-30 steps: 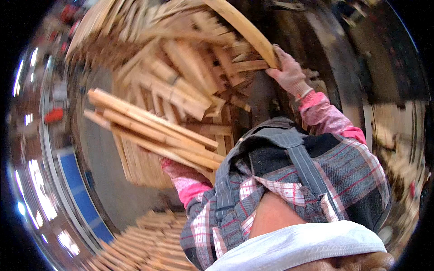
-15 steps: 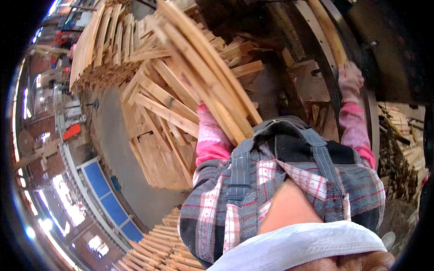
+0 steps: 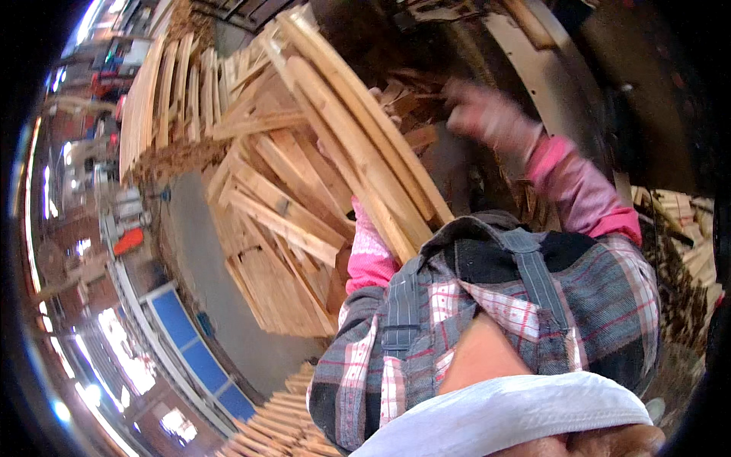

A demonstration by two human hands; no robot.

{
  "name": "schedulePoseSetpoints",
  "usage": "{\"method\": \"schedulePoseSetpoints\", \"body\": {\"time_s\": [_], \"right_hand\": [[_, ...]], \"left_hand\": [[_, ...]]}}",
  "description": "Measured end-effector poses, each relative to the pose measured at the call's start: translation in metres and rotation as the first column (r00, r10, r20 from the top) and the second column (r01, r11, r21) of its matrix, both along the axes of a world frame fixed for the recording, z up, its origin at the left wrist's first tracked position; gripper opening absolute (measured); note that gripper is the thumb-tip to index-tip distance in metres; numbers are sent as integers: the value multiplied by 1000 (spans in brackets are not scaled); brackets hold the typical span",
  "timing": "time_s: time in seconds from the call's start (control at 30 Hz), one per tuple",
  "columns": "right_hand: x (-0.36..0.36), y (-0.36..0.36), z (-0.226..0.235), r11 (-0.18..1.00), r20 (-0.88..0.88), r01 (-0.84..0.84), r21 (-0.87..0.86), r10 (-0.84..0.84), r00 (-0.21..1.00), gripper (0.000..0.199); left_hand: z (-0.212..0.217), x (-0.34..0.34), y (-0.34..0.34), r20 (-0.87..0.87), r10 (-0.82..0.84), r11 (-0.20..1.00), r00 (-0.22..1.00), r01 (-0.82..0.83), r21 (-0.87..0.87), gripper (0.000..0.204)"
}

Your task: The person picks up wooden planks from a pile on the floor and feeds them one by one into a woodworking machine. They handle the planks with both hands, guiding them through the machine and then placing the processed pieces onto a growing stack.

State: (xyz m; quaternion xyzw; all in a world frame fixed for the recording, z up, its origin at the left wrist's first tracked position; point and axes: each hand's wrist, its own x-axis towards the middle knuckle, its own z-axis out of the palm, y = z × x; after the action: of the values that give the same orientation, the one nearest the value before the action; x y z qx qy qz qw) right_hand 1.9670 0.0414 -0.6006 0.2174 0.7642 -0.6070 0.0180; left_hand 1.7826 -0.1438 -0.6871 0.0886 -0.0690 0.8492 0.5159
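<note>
A bundle of long wooden boards (image 3: 358,145) leans against my body, running up and away to the left. My left hand (image 3: 327,148) is closed around its underside; most of the hand is hidden by the boards, and the pink sleeve (image 3: 370,247) shows below. To the right of the bundle, my right hand (image 3: 491,118) is in mid-air, blurred, its fingers apart with nothing visible in them. A single wooden piece (image 3: 531,23) lies at the dark machine's pale metal edge (image 3: 525,65), apart from the right hand.
Loose boards (image 3: 285,206) lie crosswise on a wooden stack at the left. Behind them stands a tall pile of strips (image 3: 164,99). More strips (image 3: 282,419) are stacked near my left side. Scrap wood (image 3: 419,137) lies beyond the bundle; blue panels (image 3: 183,335) stand at the far left.
My right hand has let go of the wooden piece at the machine and swung left toward the bundle. That piece now sits farther away. The left hand still holds the boards.
</note>
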Motion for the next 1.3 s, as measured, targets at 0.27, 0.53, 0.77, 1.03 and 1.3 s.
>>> {"method": "schedulePoseSetpoints", "body": {"time_s": [0.27, 0.53, 0.77, 1.03, 1.3], "right_hand": [[39, -108, -5, 780, -15, 258, -570, -324, 946, 53], [176, -78, -20, 654, -158, 665, 361, -660, 735, 67], [222, 4, -42, 395, 259, 104, 913, -756, 601, 54], [114, 178, -78, -23, -184, 235, 972, -697, 693, 45], [21, 16, -16, 888, -187, 197, 416, -128, 974, 65]], "left_hand": [[3, 30, 18, 10, -160, 985, 987, 159, 62, 68], [0, 41, 54, 21, -252, 954, 967, 245, 170, 69], [3, 38, 71, 59, -324, 928, 944, 305, 214, 78], [35, 35, 75, -32, -273, 961, 962, 274, 39, 85], [36, 33, 56, 50, -132, 977, 990, 122, 174, 86]]}}
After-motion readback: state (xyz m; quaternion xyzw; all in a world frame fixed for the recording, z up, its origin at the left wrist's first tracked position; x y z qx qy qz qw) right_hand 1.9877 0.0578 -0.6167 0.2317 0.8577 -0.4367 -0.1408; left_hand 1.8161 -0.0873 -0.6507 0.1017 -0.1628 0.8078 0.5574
